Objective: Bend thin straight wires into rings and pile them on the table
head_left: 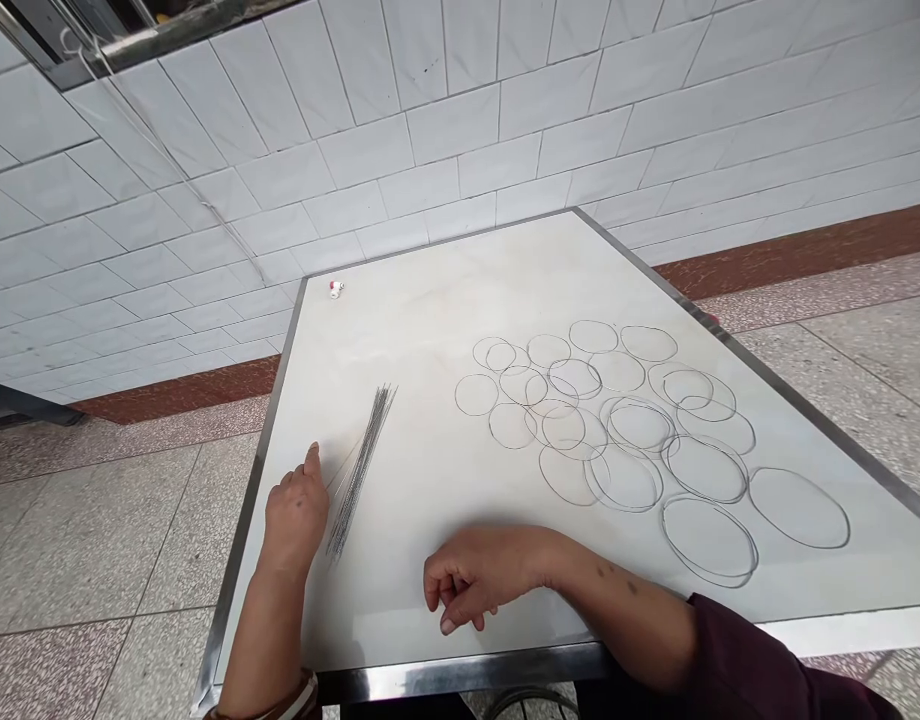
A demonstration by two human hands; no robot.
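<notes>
My left hand (298, 508) lies palm down on the left of the table, its index finger stretched forward and the other fingers curled under. A thin wire (346, 462) slants out of the bundle to the edge of this hand; the grip itself is hidden beneath. Just right of it lies the bundle of straight grey wires (362, 470). My right hand (479, 575), holding nothing, hovers or rests near the table's front edge with loosely bent fingers apart. Several thin wire rings (707, 468) of differing sizes lie overlapping across the right half of the table.
The white table (422, 320) has a metal rim and stands near a white tiled wall (460, 140). A small red and white object (335, 290) sits at its far left corner. A cord (224, 218) hangs on the wall. Speckled floor tiles (85, 540) surround the table.
</notes>
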